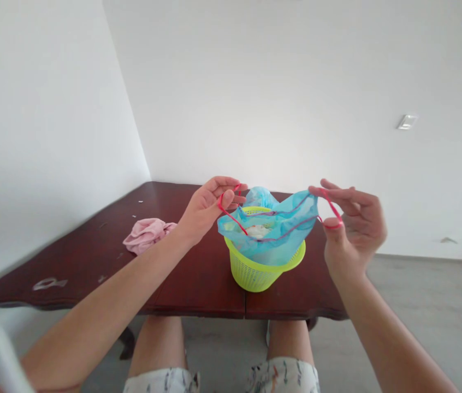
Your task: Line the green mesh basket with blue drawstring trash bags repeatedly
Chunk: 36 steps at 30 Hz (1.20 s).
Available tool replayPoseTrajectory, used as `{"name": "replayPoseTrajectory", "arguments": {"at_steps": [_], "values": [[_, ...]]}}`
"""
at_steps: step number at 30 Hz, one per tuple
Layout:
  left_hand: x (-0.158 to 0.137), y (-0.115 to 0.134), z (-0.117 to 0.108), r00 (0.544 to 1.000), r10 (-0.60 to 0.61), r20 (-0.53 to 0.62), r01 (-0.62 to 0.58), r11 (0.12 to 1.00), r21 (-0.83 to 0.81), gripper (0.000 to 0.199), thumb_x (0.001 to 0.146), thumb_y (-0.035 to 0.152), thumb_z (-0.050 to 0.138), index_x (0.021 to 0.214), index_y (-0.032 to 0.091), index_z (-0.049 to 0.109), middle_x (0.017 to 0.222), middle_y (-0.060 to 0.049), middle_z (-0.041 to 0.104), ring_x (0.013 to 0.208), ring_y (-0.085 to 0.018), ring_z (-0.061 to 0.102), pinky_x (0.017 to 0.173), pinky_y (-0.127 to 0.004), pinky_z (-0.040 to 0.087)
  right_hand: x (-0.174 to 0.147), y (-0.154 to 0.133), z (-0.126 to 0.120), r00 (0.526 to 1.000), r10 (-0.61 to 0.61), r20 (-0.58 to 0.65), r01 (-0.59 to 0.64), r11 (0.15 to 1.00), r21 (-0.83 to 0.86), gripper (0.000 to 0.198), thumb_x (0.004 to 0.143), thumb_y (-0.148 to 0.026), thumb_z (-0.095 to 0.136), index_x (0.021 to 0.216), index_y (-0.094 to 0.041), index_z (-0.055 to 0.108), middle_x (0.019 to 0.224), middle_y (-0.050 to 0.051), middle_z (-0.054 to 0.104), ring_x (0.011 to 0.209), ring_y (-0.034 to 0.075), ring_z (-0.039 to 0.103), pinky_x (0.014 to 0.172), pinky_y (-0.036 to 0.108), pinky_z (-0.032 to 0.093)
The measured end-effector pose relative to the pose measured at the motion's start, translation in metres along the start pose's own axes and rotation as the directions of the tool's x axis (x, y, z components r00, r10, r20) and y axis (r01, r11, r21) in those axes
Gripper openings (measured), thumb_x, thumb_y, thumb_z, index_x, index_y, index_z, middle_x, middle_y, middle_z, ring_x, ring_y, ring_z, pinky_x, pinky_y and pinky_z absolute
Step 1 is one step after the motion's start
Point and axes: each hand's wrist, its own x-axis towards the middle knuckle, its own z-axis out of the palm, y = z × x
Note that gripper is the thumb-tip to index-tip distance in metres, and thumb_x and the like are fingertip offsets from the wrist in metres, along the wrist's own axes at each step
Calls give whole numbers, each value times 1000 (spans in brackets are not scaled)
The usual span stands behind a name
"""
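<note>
A translucent blue drawstring garbage bag lines a yellow-green plastic basket, with something whitish visible inside it. My left hand holds a red drawstring loop at the bag's left side, the string running round the thumb and fingers. On the opposite side my right hand has the other red drawstring loop stretched between thumb and index finger. Both strings are pulled outward, and the bag's mouth is raised above the basket rim. Behind the basket sits another bunched piece of blue plastic; whether it belongs to the same bag I cannot tell.
A crumpled pink cloth lies left of the basket on the dark red-brown wooden table. Small paper scraps are scattered toward the table's left edge. White walls stand behind and to the left. My legs are under the front edge.
</note>
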Motion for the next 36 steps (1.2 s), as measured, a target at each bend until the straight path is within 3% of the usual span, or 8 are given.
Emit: {"name": "replayPoseTrajectory", "arguments": {"at_steps": [3,8,16,19,21,25,29,36], "values": [[-3,2,-1,1000,12,17,-12,1000,0,63,99,72,97,133,23,77,143,-13,87,113,-25,90,100,-37,74,-3,0,-1,998,13,60,-14,1000,17,75,103,-91,78,145,-29,70,127,13,86,150,47,78,131,81,54],[-6,3,-4,998,32,54,-30,999,-29,57,103,64,97,135,22,74,144,-14,86,114,-23,89,99,-33,72,-10,0,-2,955,114,273,-164,972,169,108,85,-101,88,166,-33,64,146,17,83,152,51,75,136,79,50],[-5,-3,-7,998,36,60,-33,998,-54,56,101,61,99,134,23,73,145,-15,85,112,-22,88,99,-33,70,-23,1,-8,819,241,521,-424,865,267,138,82,-97,94,192,-45,30,167,19,72,155,47,71,120,70,66],[-4,-5,-7,999,20,45,-19,1000,-23,61,100,64,100,136,22,74,145,-16,86,111,-23,88,101,-35,69,-26,4,-11,806,282,520,-457,855,244,130,86,-108,77,190,-41,39,159,19,78,149,47,76,115,70,68],[-3,-3,-6,999,14,38,-15,1000,13,65,99,67,99,138,21,76,142,-17,87,109,-23,88,103,-37,69,-26,4,-12,842,303,446,-438,867,238,114,94,-110,62,180,-34,58,145,18,85,141,46,81,116,71,67],[6,14,-9,999,43,3,-43,991,129,65,102,72,93,138,19,80,133,-17,91,115,-27,88,108,-41,69,-14,-4,-8,956,230,183,-259,954,154,67,113,-84,70,146,-28,81,138,16,89,135,41,84,124,69,61],[25,36,-14,985,171,-31,-158,957,245,62,102,70,94,136,20,82,134,-16,91,137,-34,84,119,-48,66,7,-18,-1,996,86,-1,-86,990,111,46,108,-64,89,137,-29,82,141,15,88,136,39,83,126,65,61],[56,39,7,980,192,44,-196,976,92,53,104,61,94,138,23,80,152,-16,85,148,-34,80,129,-54,61,43,-24,23,995,88,55,-94,988,127,6,110,-34,84,113,-29,83,108,6,90,102,29,87,98,51,70]]}}
